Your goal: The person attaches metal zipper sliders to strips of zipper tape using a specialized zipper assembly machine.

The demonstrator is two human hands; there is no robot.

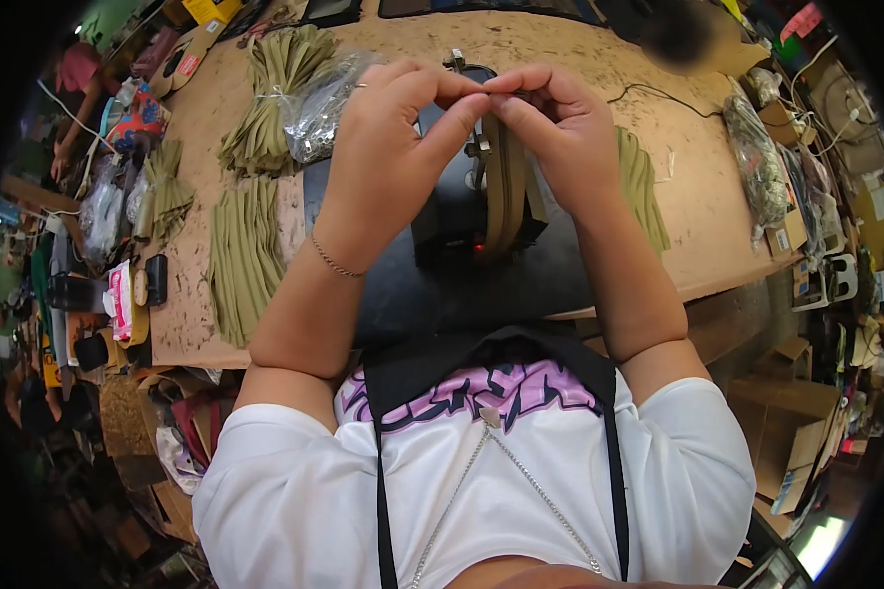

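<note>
In the head view, my left hand and my right hand meet fingertip to fingertip above the table. Each is closed in a pinch at the upper end of an olive zipper tape. The tape hangs down in a loop beneath them, its dark line of teeth showing. What sits exactly between the fingertips is too small to make out. Just below stands a black device with a small red light and metal fittings, partly covered by my hands and the tape. It rests on a black mat.
Left of my arm lie bundles of olive strips and a clear bag of small silvery pieces. More olive strips lie at right. A filled plastic bag sits by the right edge. Another person's arm shows at far left.
</note>
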